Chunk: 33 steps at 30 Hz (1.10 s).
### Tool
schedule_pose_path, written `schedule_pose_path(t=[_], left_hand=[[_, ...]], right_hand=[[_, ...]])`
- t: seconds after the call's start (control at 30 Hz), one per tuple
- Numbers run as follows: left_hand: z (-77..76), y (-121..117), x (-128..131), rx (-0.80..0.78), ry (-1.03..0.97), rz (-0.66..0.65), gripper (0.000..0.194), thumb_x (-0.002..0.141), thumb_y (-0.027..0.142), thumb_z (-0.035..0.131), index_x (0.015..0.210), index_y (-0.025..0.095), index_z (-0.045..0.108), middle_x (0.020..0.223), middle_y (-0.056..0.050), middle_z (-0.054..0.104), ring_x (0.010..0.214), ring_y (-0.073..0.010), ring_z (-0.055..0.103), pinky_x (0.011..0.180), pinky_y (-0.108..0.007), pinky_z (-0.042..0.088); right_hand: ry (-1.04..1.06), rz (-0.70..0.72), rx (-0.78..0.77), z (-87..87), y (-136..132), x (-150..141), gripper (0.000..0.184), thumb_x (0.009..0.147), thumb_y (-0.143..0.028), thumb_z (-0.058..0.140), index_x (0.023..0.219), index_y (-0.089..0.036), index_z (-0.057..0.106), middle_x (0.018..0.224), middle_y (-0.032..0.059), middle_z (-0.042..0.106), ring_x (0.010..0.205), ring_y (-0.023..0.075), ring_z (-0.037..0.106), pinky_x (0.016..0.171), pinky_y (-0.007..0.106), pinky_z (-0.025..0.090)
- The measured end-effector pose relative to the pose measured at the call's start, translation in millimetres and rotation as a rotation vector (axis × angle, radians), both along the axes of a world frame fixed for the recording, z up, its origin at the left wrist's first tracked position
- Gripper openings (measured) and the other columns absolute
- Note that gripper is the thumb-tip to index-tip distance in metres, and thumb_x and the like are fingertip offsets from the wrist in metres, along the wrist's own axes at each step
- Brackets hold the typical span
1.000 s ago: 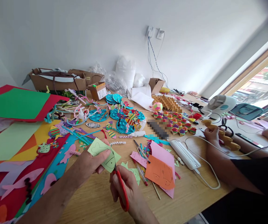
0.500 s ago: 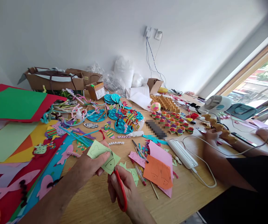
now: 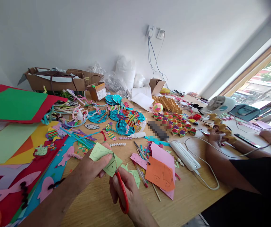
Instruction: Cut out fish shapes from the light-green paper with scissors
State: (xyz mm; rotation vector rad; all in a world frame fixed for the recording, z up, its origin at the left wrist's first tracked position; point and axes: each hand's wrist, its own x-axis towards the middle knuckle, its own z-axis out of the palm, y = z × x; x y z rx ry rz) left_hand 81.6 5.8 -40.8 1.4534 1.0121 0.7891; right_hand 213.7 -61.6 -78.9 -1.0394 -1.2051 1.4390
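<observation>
Between the thumb and fingers of my left hand [image 3: 101, 161] is a piece of light green paper [image 3: 99, 152] with a fish drawn on it in dark lines. My right hand [image 3: 126, 186] is closed around the red handles of a pair of scissors [image 3: 123, 195]. Their blades lie at the green paper, along a cut beside the drawn outline. Green paper scraps [image 3: 134, 177] lie on the table just beyond my right hand. Nearby to the right sits an orange paper [image 3: 160, 173] with fish outlines, on top of a pink sheet [image 3: 159, 152].
Pens [image 3: 143, 153], a white power strip [image 3: 184, 155] and its cable lie to the right. Blue decorated discs [image 3: 124, 128] and painted egg-carton cups [image 3: 173, 123] stand farther back. Coloured sheets [image 3: 14, 104] cover the left side. A co-worker's hand [image 3: 215, 137] holds an egg-carton strip at right.
My hands, the green paper and the scissors look almost the same. The co-worker's hand and the egg-carton strip have shifted slightly.
</observation>
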Motion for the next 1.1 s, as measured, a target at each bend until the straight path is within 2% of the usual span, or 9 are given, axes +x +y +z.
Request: schedule_pose_path(t=[0.37, 0.7, 0.87, 1.1], left_hand=[[4.7, -2.6, 1.9, -0.052, -0.023, 0.003, 0.023, 0.074, 0.043, 0.051, 0.069, 0.021, 0.05, 0.042, 0.009, 0.041, 0.038, -0.0081, 0.036, 0.036, -0.018, 0.028], [0.8, -1.6, 3.1, -0.085, -0.03, 0.007, 0.026, 0.072, 0.048, 0.051, 0.07, 0.022, 0.052, 0.043, 0.008, 0.042, 0.038, -0.0092, 0.038, 0.036, -0.018, 0.028], [4.7, -6.0, 3.2, -0.09, -0.048, 0.07, 0.023, 0.074, 0.044, 0.052, 0.069, 0.021, 0.052, 0.045, 0.008, 0.043, 0.039, -0.0084, 0.037, 0.038, -0.018, 0.028], [4.6, -2.6, 2.0, -0.084, -0.048, 0.002, 0.022, 0.072, 0.043, 0.054, 0.068, 0.021, 0.052, 0.043, 0.008, 0.043, 0.037, -0.0081, 0.037, 0.036, -0.018, 0.027]], right_hand=[[0.016, -0.019, -0.001, -2.9, -1.1, -1.5, 0.059, 0.078, -0.077, 0.05, 0.067, -0.019, 0.047, 0.042, -0.0091, 0.038, 0.034, 0.0052, 0.028, 0.036, 0.018, 0.02], [-0.001, -0.026, -0.002, -1.9, -1.5, 0.0, 0.058, 0.08, -0.076, 0.051, 0.07, -0.018, 0.051, 0.04, -0.0084, 0.039, 0.035, 0.0066, 0.027, 0.037, 0.02, 0.021], [-0.007, -0.028, -0.006, -1.7, -1.0, 0.2, 0.059, 0.08, -0.076, 0.05, 0.07, -0.018, 0.052, 0.041, -0.008, 0.039, 0.036, 0.0067, 0.028, 0.037, 0.02, 0.021], [-0.012, -0.018, 0.019, -6.8, -1.4, 0.9, 0.057, 0.083, -0.073, 0.048, 0.069, -0.019, 0.049, 0.042, -0.0076, 0.04, 0.036, 0.0064, 0.029, 0.037, 0.019, 0.022]])
